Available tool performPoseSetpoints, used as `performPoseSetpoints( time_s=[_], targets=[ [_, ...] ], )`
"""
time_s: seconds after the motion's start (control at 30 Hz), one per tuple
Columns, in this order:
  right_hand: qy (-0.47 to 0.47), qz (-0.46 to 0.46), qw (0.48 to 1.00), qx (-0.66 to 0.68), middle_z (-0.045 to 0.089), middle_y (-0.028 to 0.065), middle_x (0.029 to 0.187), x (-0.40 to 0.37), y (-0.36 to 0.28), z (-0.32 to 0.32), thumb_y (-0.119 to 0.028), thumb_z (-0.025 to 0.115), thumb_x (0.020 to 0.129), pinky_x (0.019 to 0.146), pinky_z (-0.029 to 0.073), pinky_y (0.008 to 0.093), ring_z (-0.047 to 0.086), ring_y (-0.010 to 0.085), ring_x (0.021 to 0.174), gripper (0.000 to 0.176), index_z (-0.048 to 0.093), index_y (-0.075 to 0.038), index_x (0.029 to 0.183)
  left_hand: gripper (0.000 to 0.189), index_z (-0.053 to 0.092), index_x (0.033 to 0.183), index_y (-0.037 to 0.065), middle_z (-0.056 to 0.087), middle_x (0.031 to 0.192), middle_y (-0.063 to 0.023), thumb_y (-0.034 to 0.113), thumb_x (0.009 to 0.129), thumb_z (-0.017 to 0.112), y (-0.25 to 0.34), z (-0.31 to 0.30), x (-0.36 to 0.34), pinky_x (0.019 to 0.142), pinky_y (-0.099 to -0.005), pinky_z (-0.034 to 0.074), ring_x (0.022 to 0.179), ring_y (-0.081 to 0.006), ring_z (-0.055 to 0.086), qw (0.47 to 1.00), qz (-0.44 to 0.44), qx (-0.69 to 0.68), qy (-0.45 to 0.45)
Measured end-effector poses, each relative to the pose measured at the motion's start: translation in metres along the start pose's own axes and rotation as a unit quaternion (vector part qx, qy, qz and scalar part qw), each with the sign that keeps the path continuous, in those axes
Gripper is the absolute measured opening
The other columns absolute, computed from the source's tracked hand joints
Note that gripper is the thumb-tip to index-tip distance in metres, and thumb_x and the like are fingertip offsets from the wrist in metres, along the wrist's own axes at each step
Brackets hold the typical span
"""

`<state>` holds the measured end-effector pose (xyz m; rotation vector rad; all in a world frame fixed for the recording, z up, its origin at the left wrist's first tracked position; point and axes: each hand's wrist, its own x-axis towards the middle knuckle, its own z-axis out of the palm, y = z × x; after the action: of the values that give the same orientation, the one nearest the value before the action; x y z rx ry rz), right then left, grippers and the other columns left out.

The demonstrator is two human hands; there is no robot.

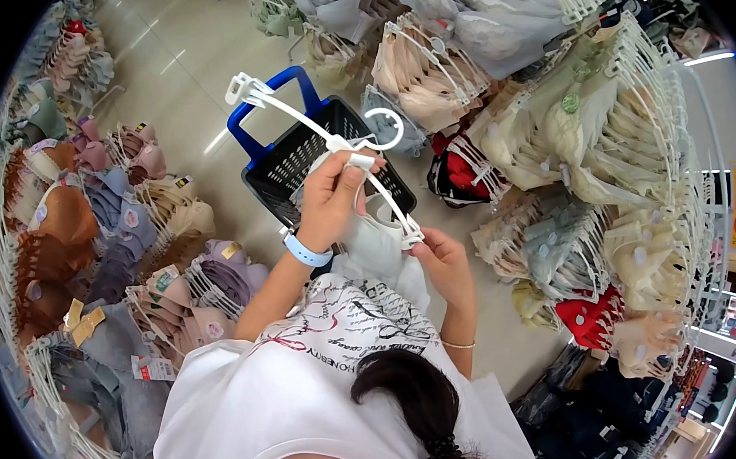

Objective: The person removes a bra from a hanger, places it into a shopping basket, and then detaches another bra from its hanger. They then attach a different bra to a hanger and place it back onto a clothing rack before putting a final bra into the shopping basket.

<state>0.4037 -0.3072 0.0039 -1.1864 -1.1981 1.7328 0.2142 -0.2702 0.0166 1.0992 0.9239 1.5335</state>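
A white plastic hanger (307, 121) with a curved hook slants across the middle, its left clip end free above the basket. My left hand (333, 197) is closed round the hanger's centre, just under the hook. At the hanger's right end, the fingers of my right hand (439, 258) pinch the clip, where a strap or fabric edge meets it. A pale garment (375, 245) hangs below the hanger between my hands, partly hidden by them. Behind and beneath is a black shopping basket (271, 178) with a blue handle (240, 128).
Racks of bras on hangers stand on both sides, with orange-brown ones (66, 213) at left and cream ones (598, 118) at right. A red bra (588, 317) hangs lower right. Tiled floor (190, 25) shows between the racks.
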Motion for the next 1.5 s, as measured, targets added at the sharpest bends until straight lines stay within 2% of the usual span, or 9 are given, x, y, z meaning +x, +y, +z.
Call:
performPoseSetpoints(
  time_s=[0.17,0.23,0.37,0.6,0.8,1.13,1.2,1.3,1.5],
  targets=[
    [0.073,-0.045,0.996,-0.018,0.060,0.0037,0.086,0.004,-0.008,0.005,-0.009,0.049,0.083,0.071,0.041,0.0194,0.052,0.0070,0.076,0.022,0.056,0.005,0.098,0.023,0.051,0.090,-0.003,0.056,0.097,-0.0111,0.018,0.088,0.042,0.004,-0.006,-0.002,0.044,-0.0166,0.037,0.046,-0.0060,0.045,1.000,-0.017,0.025,-0.002],
    [0.182,-0.100,0.978,-0.029,0.061,0.0046,0.084,0.008,-0.012,0.003,-0.011,0.051,0.083,0.067,0.040,0.0178,0.051,0.0061,0.073,0.022,0.057,0.005,0.096,0.022,0.053,0.097,-0.002,0.059,0.087,-0.0049,0.015,0.086,0.044,0.002,-0.008,-0.006,0.044,-0.0167,0.037,0.047,-0.0044,0.044,0.998,-0.056,0.033,-0.023],
    [0.212,-0.196,0.956,-0.048,0.060,0.0052,0.082,0.018,-0.036,0.013,-0.011,0.052,0.082,0.062,0.038,0.0163,0.049,0.0052,0.070,0.022,0.057,0.008,0.094,0.017,0.057,0.091,0.001,0.057,0.065,0.0001,0.012,0.084,0.045,0.008,0.004,-0.014,0.044,-0.0185,0.035,0.046,-0.0042,0.044,0.991,-0.099,0.070,-0.060],
    [0.191,-0.282,0.936,-0.086,0.058,0.0070,0.076,0.031,-0.044,0.035,-0.008,0.055,0.080,0.056,0.038,0.0180,0.048,0.0073,0.064,0.019,0.057,0.008,0.090,0.017,0.055,0.091,0.000,0.052,0.059,-0.0002,0.009,0.084,0.042,0.014,0.010,-0.019,0.042,-0.0179,0.036,0.044,-0.0052,0.044,0.976,-0.085,0.175,-0.098],
    [0.159,-0.285,0.940,-0.104,0.058,0.0077,0.076,0.033,-0.044,0.038,-0.008,0.055,0.079,0.055,0.038,0.0185,0.048,0.0079,0.063,0.018,0.058,0.007,0.089,0.012,0.054,0.086,0.002,0.051,0.055,-0.0048,0.009,0.081,0.046,0.021,0.018,-0.020,0.045,-0.0265,0.037,0.043,-0.0180,0.047,0.973,-0.055,0.203,-0.094],
    [0.158,-0.301,0.932,-0.126,0.059,0.0094,0.078,0.034,-0.045,0.033,-0.008,0.056,0.078,0.057,0.039,0.0193,0.050,0.0091,0.065,0.018,0.058,0.006,0.089,0.012,0.054,0.084,0.002,0.051,0.054,-0.0057,0.010,0.081,0.046,0.019,0.020,-0.018,0.046,-0.0267,0.037,0.045,-0.0185,0.048,0.971,-0.077,0.199,-0.103],
    [0.158,-0.282,0.940,-0.111,0.059,0.0099,0.078,0.032,-0.046,0.033,-0.008,0.057,0.078,0.058,0.040,0.0201,0.051,0.0101,0.066,0.018,0.058,0.006,0.089,0.017,0.055,0.091,0.001,0.053,0.056,-0.0001,0.010,0.084,0.042,0.015,0.021,-0.018,0.040,-0.0194,0.037,0.041,-0.0072,0.047,0.973,-0.048,0.194,-0.117],
    [0.133,-0.280,0.941,-0.132,0.059,0.0098,0.078,0.035,-0.043,0.026,-0.008,0.057,0.078,0.059,0.041,0.0211,0.051,0.0106,0.065,0.019,0.058,0.006,0.089,0.017,0.055,0.090,0.001,0.053,0.056,-0.0001,0.011,0.084,0.043,0.012,0.022,-0.018,0.041,-0.0193,0.037,0.041,-0.0070,0.047,0.974,-0.060,0.192,-0.106],
    [0.107,-0.241,0.949,-0.171,0.057,0.0083,0.073,0.039,-0.046,0.020,-0.010,0.055,0.079,0.057,0.041,0.0210,0.051,0.0102,0.062,0.020,0.055,0.006,0.092,0.016,0.052,0.094,0.002,0.056,0.067,-0.0063,0.011,0.082,0.045,0.014,0.022,-0.012,0.053,-0.0271,0.041,0.054,-0.0178,0.052,0.962,-0.147,0.166,-0.160]
  ],
)
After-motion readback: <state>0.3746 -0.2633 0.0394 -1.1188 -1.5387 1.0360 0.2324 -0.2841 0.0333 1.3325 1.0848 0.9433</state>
